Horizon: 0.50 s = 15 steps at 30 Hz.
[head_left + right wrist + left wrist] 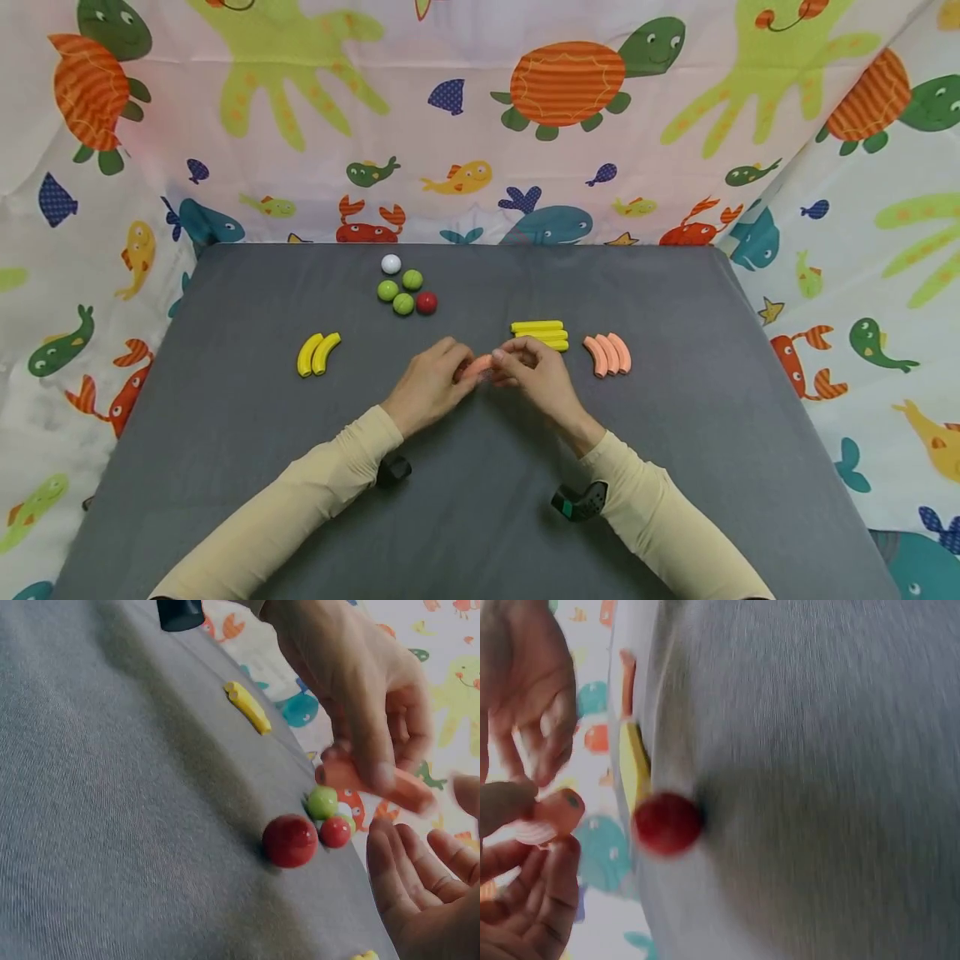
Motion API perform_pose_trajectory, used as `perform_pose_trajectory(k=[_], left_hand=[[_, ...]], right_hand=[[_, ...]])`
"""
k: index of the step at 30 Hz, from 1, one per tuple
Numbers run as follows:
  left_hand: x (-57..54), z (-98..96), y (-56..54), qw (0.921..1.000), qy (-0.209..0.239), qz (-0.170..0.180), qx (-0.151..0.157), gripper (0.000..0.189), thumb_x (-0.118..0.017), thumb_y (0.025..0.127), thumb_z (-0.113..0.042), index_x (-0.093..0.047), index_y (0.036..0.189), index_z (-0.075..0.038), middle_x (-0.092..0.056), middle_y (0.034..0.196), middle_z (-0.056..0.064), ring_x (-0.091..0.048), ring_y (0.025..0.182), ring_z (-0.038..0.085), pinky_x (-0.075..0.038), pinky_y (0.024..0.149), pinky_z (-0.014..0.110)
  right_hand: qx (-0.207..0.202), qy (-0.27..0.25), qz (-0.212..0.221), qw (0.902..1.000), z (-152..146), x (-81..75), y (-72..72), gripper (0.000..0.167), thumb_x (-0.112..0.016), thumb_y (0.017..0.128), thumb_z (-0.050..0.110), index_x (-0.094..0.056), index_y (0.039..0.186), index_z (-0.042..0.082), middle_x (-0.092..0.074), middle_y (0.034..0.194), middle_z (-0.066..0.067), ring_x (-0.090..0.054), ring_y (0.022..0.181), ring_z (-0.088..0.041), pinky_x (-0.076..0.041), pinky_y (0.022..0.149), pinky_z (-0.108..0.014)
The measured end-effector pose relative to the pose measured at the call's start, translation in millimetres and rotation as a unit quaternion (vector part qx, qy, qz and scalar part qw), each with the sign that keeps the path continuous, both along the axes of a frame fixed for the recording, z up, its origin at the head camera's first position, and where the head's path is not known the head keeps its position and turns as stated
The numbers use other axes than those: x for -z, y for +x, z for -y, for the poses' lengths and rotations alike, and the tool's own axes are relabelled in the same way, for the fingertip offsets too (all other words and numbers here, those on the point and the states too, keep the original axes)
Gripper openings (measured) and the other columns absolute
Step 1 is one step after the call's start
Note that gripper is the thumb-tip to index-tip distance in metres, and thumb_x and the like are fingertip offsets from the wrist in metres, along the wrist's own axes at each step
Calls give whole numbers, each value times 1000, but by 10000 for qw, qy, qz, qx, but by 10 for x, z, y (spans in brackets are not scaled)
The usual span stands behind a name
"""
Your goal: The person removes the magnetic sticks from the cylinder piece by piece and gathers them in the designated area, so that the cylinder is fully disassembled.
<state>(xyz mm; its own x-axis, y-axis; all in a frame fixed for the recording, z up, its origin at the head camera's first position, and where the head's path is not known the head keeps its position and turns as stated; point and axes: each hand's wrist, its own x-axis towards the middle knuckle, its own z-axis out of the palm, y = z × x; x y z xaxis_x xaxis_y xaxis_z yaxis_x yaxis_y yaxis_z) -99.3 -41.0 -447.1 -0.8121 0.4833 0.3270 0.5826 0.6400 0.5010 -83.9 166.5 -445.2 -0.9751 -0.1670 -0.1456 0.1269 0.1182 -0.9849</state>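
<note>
My left hand (pixel 432 385) pinches a pink curved piece (pixel 360 780), like a small sausage, between thumb and fingers above the table. My right hand (pixel 542 379) hovers close beside its other end. Its fingers (pixel 405 862) look loosely bent, with a gap to the piece in the right wrist view. On the cloth below lies a red ball (pixel 290 840), hidden by the hands in the head view. Just beyond the right hand lie straight yellow sticks (pixel 538 327) and three pink curved pieces (pixel 607 355).
Two yellow curved pieces (pixel 318 354) lie left of the hands. Toward the back sit a white ball (pixel 391 264), three green balls (pixel 403 303) and another red ball (pixel 426 302). A printed curtain (pixel 300 183) hangs behind the grey-clothed table (pixel 262 467).
</note>
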Motion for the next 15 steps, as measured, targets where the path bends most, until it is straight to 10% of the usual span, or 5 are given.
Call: perform_pose_trajectory(k=[8, 15], left_hand=[[149, 782, -307, 9731, -1080, -247, -2019, 27, -63, 92, -12, -56, 69, 1, -57, 63, 20, -59, 57, 40, -48, 52, 51], [237, 1069, -311, 9466, -2044, -259, -2478, 30, -57, 96, -10, -62, 75, 11, -60, 70, 29, -60, 61, 44, -53, 55, 53]], right_hand=[[-256, 449, -308, 9982, -110, 45, -24, 28, -51, 99, 8, -56, 123, -7, -67, 100, -27, -70, 87, -32, -55, 85, -52], [-471, 1156, -641, 9901, -72, 137, -1, 21, -54, 96, 6, -62, 113, -4, -70, 92, -17, -68, 83, -33, -57, 73, -35]])
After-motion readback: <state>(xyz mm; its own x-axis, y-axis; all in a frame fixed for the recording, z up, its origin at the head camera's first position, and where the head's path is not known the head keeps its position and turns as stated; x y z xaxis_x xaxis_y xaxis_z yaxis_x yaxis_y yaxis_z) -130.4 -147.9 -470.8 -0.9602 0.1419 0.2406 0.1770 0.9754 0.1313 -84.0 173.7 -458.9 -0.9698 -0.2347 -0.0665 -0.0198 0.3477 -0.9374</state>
